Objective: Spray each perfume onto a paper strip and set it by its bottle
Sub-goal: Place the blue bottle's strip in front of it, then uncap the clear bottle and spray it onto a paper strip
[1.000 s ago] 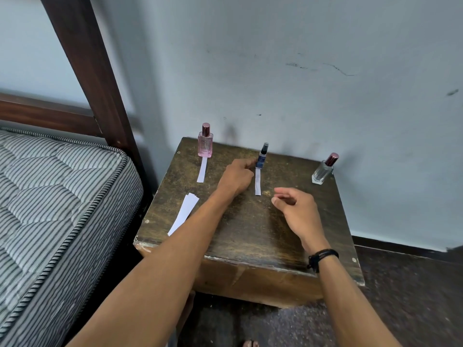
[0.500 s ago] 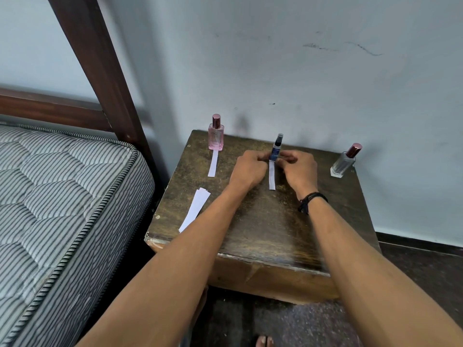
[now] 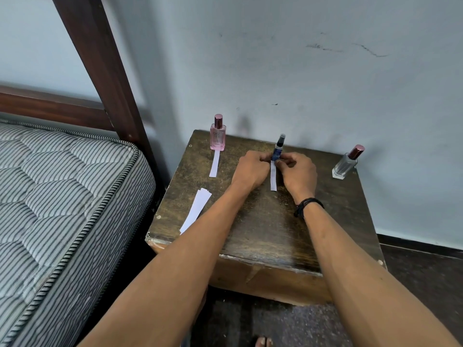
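Observation:
On the dark wooden table (image 3: 263,221) stand three perfumes. A pink bottle (image 3: 217,136) at the back left has a paper strip (image 3: 214,164) lying in front of it. In the middle stands a small blue spray bottle (image 3: 278,149). My left hand (image 3: 251,170) and my right hand (image 3: 298,171) meet at its base with curled fingers that pinch it from both sides. A second strip (image 3: 273,177) lies flat between my hands and runs toward me from the bottle. A clear bottle with a maroon cap (image 3: 347,162) stands at the back right with no strip by it.
A stack of spare paper strips (image 3: 198,207) lies near the table's left edge. A striped mattress (image 3: 62,196) and a dark wooden bedpost (image 3: 105,71) are close on the left. The wall stands right behind the bottles. A foot (image 3: 261,343) shows on the dark floor below.
My right hand has moved forward from the table's middle to the blue bottle's base, opposite my left hand. The left hand has stayed at the bottle.

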{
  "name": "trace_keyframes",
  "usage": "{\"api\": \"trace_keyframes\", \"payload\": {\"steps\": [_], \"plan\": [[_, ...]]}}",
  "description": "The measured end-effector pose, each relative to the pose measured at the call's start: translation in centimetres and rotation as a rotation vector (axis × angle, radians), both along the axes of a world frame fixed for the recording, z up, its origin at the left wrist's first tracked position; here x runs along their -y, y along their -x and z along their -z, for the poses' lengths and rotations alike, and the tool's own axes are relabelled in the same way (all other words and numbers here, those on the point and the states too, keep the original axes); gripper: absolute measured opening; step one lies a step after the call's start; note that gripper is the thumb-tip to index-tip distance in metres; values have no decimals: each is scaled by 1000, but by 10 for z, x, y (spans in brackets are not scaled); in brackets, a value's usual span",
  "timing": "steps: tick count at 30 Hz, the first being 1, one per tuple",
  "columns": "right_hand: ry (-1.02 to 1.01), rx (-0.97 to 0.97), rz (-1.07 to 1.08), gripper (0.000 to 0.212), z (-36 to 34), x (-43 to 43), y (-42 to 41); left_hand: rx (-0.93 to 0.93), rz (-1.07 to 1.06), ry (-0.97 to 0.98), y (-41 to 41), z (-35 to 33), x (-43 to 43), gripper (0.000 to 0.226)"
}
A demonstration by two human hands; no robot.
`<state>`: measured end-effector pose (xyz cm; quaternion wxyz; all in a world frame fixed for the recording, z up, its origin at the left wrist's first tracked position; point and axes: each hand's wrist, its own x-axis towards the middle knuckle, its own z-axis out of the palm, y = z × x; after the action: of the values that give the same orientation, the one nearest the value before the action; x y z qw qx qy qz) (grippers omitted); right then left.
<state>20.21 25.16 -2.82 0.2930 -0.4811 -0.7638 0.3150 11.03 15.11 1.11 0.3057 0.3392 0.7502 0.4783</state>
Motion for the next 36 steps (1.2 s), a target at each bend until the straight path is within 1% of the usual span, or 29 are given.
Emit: {"api": "trace_keyframes", "payload": {"steps": [4,8,11,16,21,25,29,34,36], "plan": [[53,-76,5,13,-4,6,-6,9,17,0,0,0,2,44],[71,-131,-7,11,-14,28,-27,-12,-28,28,3,2,6,48],[88,-71,-72,9,-19,54,-53,-43,-72,18,5,0,14,52],[132,63,-199,6,-27,100,-96,-85,-80,-7,2,-3,36,45],[186,32,-208,6,-30,133,-125,-100,-111,4,-15,-9,73,39],[131,106,-268,5,-36,147,-122,-159,-146,30,-22,-10,106,36],[56,189,-337,5,-45,154,-111,-183,-239,59,-9,-16,138,30],[-5,208,-386,8,-42,166,-93,-139,-407,66,16,-19,176,21],[-30,193,-413,8,-41,172,-83,-100,-428,85,27,-16,186,19]]}}
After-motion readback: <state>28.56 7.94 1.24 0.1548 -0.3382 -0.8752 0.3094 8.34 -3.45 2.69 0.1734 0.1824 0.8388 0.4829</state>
